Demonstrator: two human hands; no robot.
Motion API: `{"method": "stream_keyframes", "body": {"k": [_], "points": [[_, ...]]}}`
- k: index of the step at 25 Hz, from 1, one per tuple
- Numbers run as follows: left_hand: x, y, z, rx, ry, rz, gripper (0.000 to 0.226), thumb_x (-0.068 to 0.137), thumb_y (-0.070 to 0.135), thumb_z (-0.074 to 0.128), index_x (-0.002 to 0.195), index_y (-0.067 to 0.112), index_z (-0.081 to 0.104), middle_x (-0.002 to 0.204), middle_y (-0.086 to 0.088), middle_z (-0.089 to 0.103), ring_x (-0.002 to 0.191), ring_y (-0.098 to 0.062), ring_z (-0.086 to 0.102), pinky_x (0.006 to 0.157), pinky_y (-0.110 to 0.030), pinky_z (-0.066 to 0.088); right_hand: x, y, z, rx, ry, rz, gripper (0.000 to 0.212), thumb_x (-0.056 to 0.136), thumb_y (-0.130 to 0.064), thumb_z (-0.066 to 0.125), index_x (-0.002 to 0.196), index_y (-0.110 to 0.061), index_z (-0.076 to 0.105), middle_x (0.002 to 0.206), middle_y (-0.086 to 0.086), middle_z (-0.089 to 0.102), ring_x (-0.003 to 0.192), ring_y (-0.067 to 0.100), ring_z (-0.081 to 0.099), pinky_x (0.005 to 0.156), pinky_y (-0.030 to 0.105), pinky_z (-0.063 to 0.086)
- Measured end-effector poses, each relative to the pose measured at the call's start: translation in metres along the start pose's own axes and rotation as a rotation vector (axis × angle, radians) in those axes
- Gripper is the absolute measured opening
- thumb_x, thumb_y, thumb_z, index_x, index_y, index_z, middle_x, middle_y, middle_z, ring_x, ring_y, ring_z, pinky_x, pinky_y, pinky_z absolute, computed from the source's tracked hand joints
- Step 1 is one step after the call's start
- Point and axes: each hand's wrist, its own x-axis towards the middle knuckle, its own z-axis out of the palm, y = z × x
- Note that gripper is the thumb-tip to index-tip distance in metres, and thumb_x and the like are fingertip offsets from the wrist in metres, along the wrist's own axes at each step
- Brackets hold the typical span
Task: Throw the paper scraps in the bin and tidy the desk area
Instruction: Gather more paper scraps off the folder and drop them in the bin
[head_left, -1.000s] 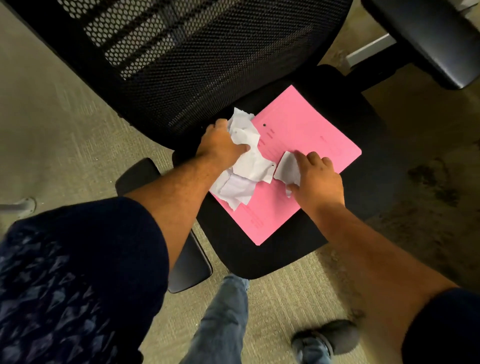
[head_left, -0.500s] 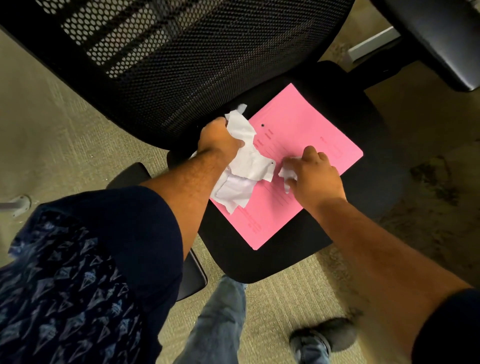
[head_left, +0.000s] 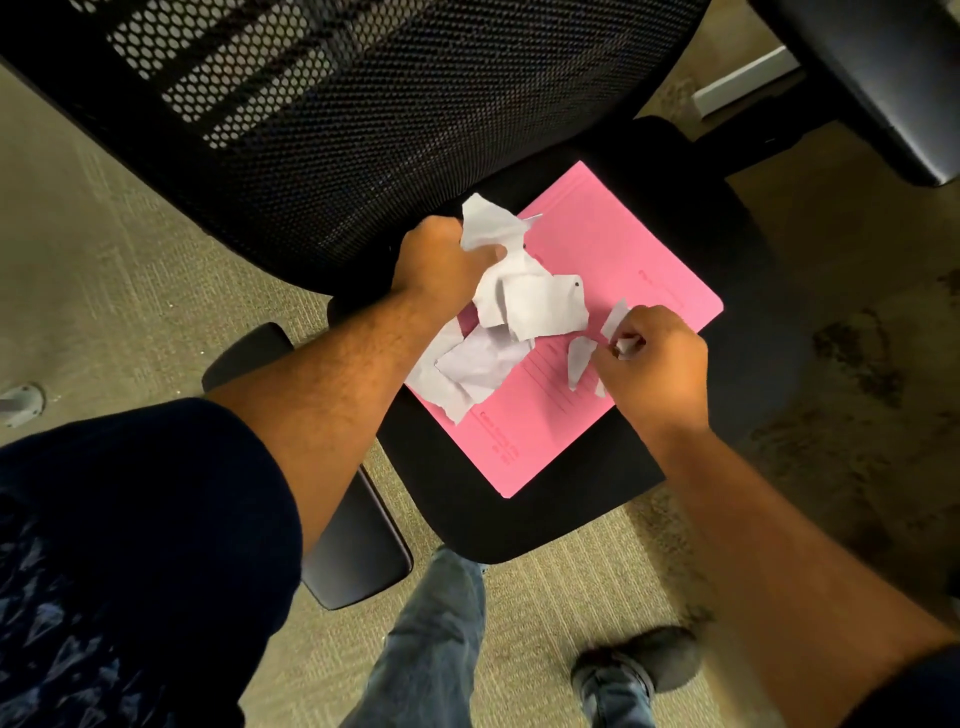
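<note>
Your left hand (head_left: 441, 265) clamps crumpled white paper scraps (head_left: 511, 317); your right hand (head_left: 657, 364), at 3 o'clock, pinches small torn bits (head_left: 613, 322) off the pink card folder (head_left: 597, 332) for binning.

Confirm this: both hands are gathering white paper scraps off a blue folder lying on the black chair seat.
Not quite: the folder is pink, not blue, as the head view shows. The rest holds: the left hand and right hand are gathering white paper scraps off it on the black chair seat.

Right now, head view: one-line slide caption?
Left hand and right hand gather crumpled white paper scraps off a pink card folder on a black office chair seat.
</note>
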Motion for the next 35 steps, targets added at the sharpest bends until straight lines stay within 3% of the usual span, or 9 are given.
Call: {"method": "stream_keyframes", "body": {"k": [4, 8, 13, 17, 19, 22, 24, 29, 35], "points": [[0.001, 0.004, -0.006, -0.079, 0.018, 0.018, 0.037, 0.086, 0.035, 0.083, 0.106, 0.005, 0.076, 0.101, -0.002, 0.078, 0.092, -0.018, 0.073, 0.079, -0.032, 0.060, -0.020, -0.018, -0.004, 0.234, 0.087, 0.072, 0.022, 0.078, -0.018, 0.080, 0.071, -0.023, 0.060, 0.074, -0.014, 0.061, 0.071, -0.001, 0.061, 0.061, 0.002, 0.041], [0.003, 0.010, -0.011, -0.170, 0.037, 0.021, 0.034, 0.084, 0.030, 0.084, 0.108, 0.007, 0.076, 0.100, 0.001, 0.077, 0.092, -0.014, 0.074, 0.082, -0.032, 0.062, -0.043, -0.044, 0.007, 0.344, 0.020, -0.077, 0.025, 0.079, -0.007, 0.078, 0.074, -0.021, 0.058, 0.076, -0.009, 0.060, 0.070, 0.009, 0.058, 0.064, 0.017, 0.044], [0.001, 0.019, -0.017, -0.170, 0.032, 0.067, 0.037, 0.084, 0.027, 0.085, 0.114, 0.007, 0.075, 0.108, 0.001, 0.078, 0.097, -0.014, 0.074, 0.087, -0.032, 0.062, -0.052, -0.068, 0.018, 0.474, -0.253, -0.160, 0.046, 0.088, -0.003, 0.071, 0.126, -0.026, 0.057, 0.114, -0.005, 0.070, 0.106, 0.016, 0.070, 0.079, 0.028, 0.062], [0.000, 0.022, -0.026, -0.155, 0.059, 0.117, 0.039, 0.085, 0.027, 0.085, 0.117, 0.008, 0.075, 0.113, 0.000, 0.078, 0.103, -0.015, 0.074, 0.089, -0.030, 0.061, -0.028, -0.065, 0.018, 0.237, -0.168, -0.181, 0.036, 0.089, 0.004, 0.070, 0.122, -0.011, 0.072, 0.130, 0.007, 0.067, 0.115, 0.030, 0.068, 0.095, 0.048, 0.062], [-0.002, 0.024, -0.029, -0.150, 0.070, 0.130, 0.037, 0.084, 0.027, 0.084, 0.116, 0.008, 0.076, 0.113, 0.000, 0.079, 0.102, -0.015, 0.074, 0.089, -0.029, 0.060, -0.013, -0.059, 0.020, 0.131, -0.198, -0.144, 0.031, 0.091, 0.005, 0.072, 0.118, -0.008, 0.075, 0.149, 0.007, 0.053, 0.126, 0.035, 0.063, 0.103, 0.046, 0.059], [-0.003, 0.023, -0.031, -0.150, 0.076, 0.136, 0.038, 0.085, 0.026, 0.084, 0.116, 0.007, 0.075, 0.113, 0.000, 0.078, 0.103, -0.015, 0.073, 0.090, -0.031, 0.060, 0.008, -0.054, 0.024, 0.137, -0.342, 0.049, 0.050, 0.096, -0.007, 0.074, 0.143, -0.022, 0.064, 0.167, -0.004, 0.034, 0.142, 0.036, 0.051, 0.100, 0.030, 0.059], [-0.005, 0.022, -0.031, -0.161, 0.092, 0.134, 0.038, 0.085, 0.026, 0.084, 0.117, 0.008, 0.075, 0.113, 0.001, 0.078, 0.103, -0.013, 0.073, 0.089, -0.026, 0.059, 0.014, -0.050, 0.029, -0.048, -0.377, -0.023, 0.042, 0.096, -0.009, 0.074, 0.136, -0.022, 0.071, 0.171, -0.004, 0.032, 0.145, 0.036, 0.049, 0.109, 0.040, 0.054], [-0.012, 0.020, -0.036, -0.227, 0.196, 0.133, 0.036, 0.084, 0.026, 0.084, 0.115, 0.010, 0.075, 0.109, 0.006, 0.077, 0.100, -0.010, 0.073, 0.090, -0.026, 0.059, 0.009, -0.043, 0.037, -0.138, -0.295, -0.166, 0.043, 0.098, -0.004, 0.069, 0.139, -0.016, 0.069, 0.153, 0.004, 0.058, 0.133, 0.034, 0.061, 0.110, 0.046, 0.053], [-0.013, 0.018, -0.043, -0.291, 0.220, 0.126, 0.033, 0.084, 0.023, 0.084, 0.114, 0.012, 0.076, 0.109, 0.005, 0.079, 0.099, -0.008, 0.074, 0.090, -0.029, 0.061, -0.004, -0.039, 0.038, -0.107, -0.170, -0.212, 0.021, 0.095, 0.004, 0.064, 0.111, -0.008, 0.070, 0.109, 0.012, 0.072, 0.096, 0.037, 0.067, 0.075, 0.037, 0.053]]}}
